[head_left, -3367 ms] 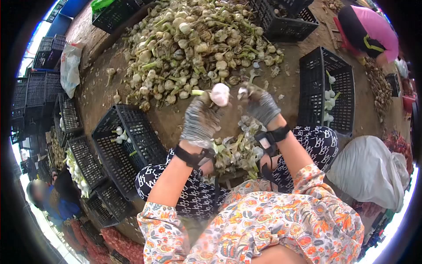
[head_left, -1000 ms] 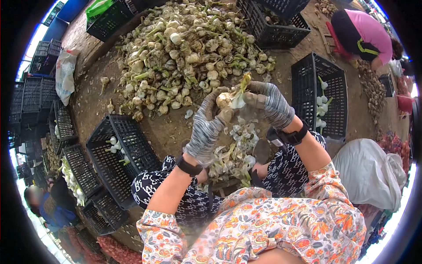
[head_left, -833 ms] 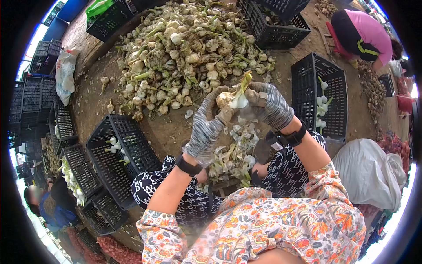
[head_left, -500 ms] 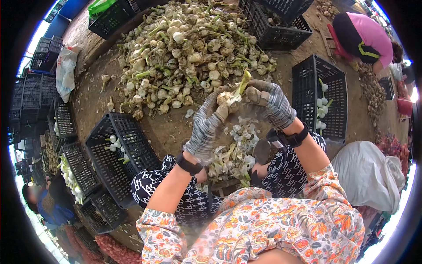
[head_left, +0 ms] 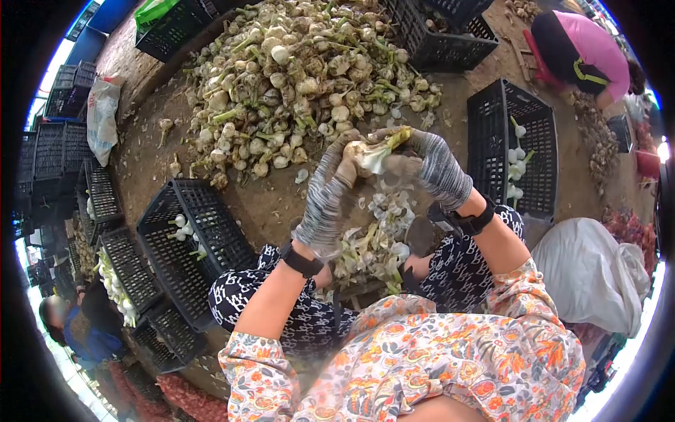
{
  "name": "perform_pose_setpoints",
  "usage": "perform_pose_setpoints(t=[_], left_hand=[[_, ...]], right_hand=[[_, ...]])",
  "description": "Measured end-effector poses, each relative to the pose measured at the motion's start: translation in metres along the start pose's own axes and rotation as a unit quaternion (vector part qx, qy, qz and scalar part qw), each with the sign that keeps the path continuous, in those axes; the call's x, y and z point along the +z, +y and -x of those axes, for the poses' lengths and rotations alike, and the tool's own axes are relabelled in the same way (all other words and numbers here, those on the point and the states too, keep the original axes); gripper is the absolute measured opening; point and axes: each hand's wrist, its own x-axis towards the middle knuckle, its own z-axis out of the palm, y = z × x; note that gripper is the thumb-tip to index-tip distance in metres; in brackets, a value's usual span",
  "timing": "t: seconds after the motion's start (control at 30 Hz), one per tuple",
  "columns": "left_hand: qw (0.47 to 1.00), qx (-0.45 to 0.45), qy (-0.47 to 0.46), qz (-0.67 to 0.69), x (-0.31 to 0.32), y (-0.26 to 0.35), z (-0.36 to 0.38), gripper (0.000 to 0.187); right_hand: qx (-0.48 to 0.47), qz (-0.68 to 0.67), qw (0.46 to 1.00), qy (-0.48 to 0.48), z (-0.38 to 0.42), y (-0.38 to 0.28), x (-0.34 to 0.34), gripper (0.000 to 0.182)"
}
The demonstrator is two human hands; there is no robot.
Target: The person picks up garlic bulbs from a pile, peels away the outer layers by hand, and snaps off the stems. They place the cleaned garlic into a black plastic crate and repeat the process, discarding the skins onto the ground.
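Observation:
A garlic bulb (head_left: 363, 155) with a short green-yellow stalk is held up between both hands, in front of a large heap of garlic (head_left: 295, 84). My left hand (head_left: 332, 193), in a striped grey knit glove, is closed around the bulb end. The fingers of my right hand (head_left: 434, 167), gloved the same way, are closed at the stalk and its pale outer skin. Loose garlic peelings (head_left: 373, 246) lie on the ground between my feet, below the hands.
To the left, a black crate (head_left: 190, 246) has a few white garlic bulbs in it. Another black crate (head_left: 527, 148) with several cleaned bulbs stands to the right, near a white sack (head_left: 587, 271). A person in pink (head_left: 590, 53) bends over at the upper right; another person (head_left: 88, 323) is at lower left.
The garlic bulb has turned, its stalk swinging from upright to leaning right. My right hand has shifted slightly left and down along the stalk, and more pale inner skin shows.

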Motion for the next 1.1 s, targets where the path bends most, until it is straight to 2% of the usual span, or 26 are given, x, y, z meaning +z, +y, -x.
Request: perform_pose_setpoints(t=[0.2, 0.33, 0.43, 0.63, 0.73, 0.8, 0.83, 0.87, 0.93, 1.0, 1.03, 1.07, 1.1], left_hand=[[0.998, -0.039, -0.031, 0.036, -0.009, -0.003, -0.001, 0.054], [0.998, -0.049, -0.005, 0.051, -0.003, -0.002, 0.000, 0.050], [0.995, -0.068, 0.017, 0.069, -0.004, -0.005, -0.003, 0.045], [0.992, -0.100, 0.049, 0.059, -0.002, -0.004, -0.004, 0.042], [0.991, -0.112, 0.070, 0.000, -0.006, -0.008, -0.005, 0.046], [0.991, -0.109, 0.067, -0.042, -0.018, -0.019, -0.007, 0.044], [0.989, -0.089, 0.086, -0.083, -0.022, -0.025, -0.009, 0.042], [0.983, -0.140, 0.086, -0.078, -0.020, -0.022, -0.007, 0.043], [0.970, -0.146, 0.155, -0.121, -0.014, -0.024, -0.005, 0.045], [0.964, -0.200, 0.153, -0.088, -0.034, -0.034, -0.005, 0.046], [0.957, -0.221, 0.173, -0.067, -0.027, -0.028, -0.004, 0.043], [0.960, -0.218, 0.161, -0.073, -0.027, -0.028, -0.004, 0.043], [0.962, -0.215, 0.149, -0.079, -0.028, -0.027, -0.004, 0.043]], right_hand=[[-0.011, 0.025, 1.000, -0.009, 0.002, 0.001, 0.002, 0.038], [-0.006, 0.022, 0.999, -0.026, 0.004, 0.002, 0.002, 0.044], [-0.029, 0.038, 0.999, -0.019, 0.006, 0.005, 0.002, 0.044], [-0.006, 0.040, 0.999, -0.011, 0.007, 0.005, 0.002, 0.041], [0.082, -0.054, 0.995, -0.003, 0.005, 0.010, 0.002, 0.036], [0.091, -0.051, 0.992, 0.064, 0.004, 0.006, 0.011, 0.030], [0.105, -0.069, 0.990, 0.067, -0.001, 0.038, 0.004, 0.027], [0.143, -0.060, 0.984, 0.086, -0.003, 0.050, 0.000, 0.026], [0.239, -0.099, 0.957, 0.132, -0.010, 0.066, -0.008, 0.024], [0.374, -0.218, 0.875, 0.216, -0.029, 0.066, -0.024, 0.022], [0.436, -0.277, 0.818, 0.253, -0.041, 0.072, -0.034, 0.023], [0.406, -0.344, 0.805, 0.263, -0.053, 0.081, -0.053, 0.022], [0.325, -0.422, 0.805, 0.262, -0.069, 0.090, -0.079, 0.022]])
